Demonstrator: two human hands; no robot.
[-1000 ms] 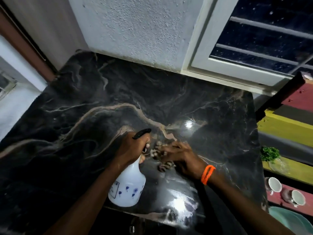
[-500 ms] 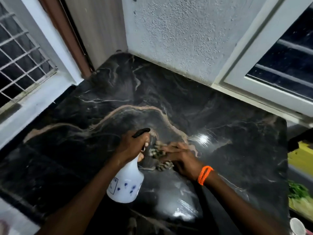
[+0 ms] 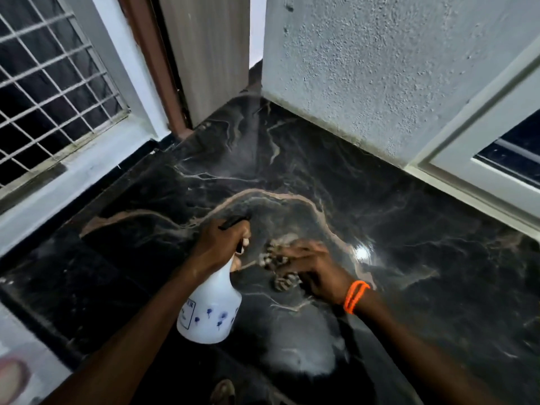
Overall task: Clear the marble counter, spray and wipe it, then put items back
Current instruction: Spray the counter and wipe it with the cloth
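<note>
The left hand (image 3: 217, 242) holds a white spray bottle (image 3: 209, 312) up in the air over the dark marble worktop (image 3: 409, 258). Its fingers are curled tight round the thin neck of the bottle, so this grip is closed on the bottle. The black top of the bottle sticks out above the hand and points away from the person. The fat round bottom of the bottle hangs below the hand, close to the arm. It has small blue flowers and a label on it.

Just to the right of that hand is the right hand (image 3: 314, 268). It lies flat on a cloth (image 3: 280, 263), and the cloth lies on the worktop. The fingers reach across the top of the cloth and point toward the bottle. The hand is a bit blurry, so how tight this grip is I cannot tell for sure, but the fingers look mostly straight and press down. Bits of the bumpy, pale brown cloth poke out from under the fingers and the palm. An orange band (image 3: 355, 296) goes round the wrist behind this hand.

The worktop is black with light brown wavy lines. A bright spot of light shines on it to the right of the right hand. Below the hands, nearer the person, a pale cloudy patch shows on the stone.

Far past the hands stands a rough white wall (image 3: 380, 68). A window with bars (image 3: 52, 83) is off to the left of the left hand.
</note>
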